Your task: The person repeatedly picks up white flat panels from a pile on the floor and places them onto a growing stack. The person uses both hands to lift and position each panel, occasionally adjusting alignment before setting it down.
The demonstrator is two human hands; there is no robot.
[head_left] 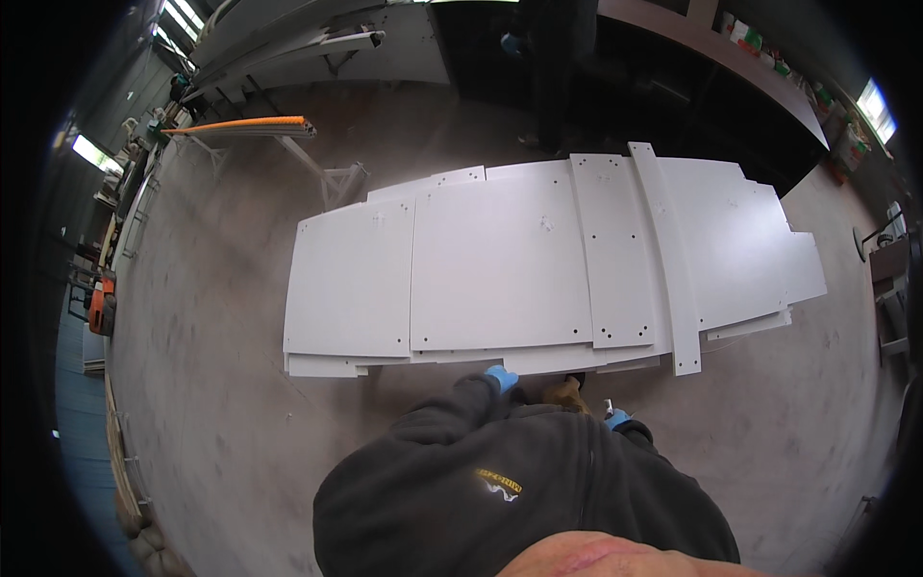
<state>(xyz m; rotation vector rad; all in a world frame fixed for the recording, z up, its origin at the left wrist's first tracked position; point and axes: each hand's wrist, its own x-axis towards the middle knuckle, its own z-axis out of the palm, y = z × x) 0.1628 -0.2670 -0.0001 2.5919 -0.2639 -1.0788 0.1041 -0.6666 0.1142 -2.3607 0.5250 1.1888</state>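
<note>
My left hand (502, 378), in a blue glove, is at the front edge of a stack of white panels (500, 269), by the corner of a lower panel. Its fingers are too small and hidden to tell whether they grip that edge. Lower and to the right, near my body, my right hand (617, 419) is closed, also gloved in blue. From it sticks up a small, slim white thing (609, 407) whose kind I cannot make out. The panels lie flat, overlapping, with dark holes near their corners. A narrow white strip (668, 260) lies across them toward the right.
Beyond the panels, a person in dark clothing (562, 67) with a blue glove stands by a large dark structure (663, 87). At the far left, a metal stand (336, 181) is near a long orange-topped piece (250, 125). Grey concrete floor (212, 317) surrounds the stack.
</note>
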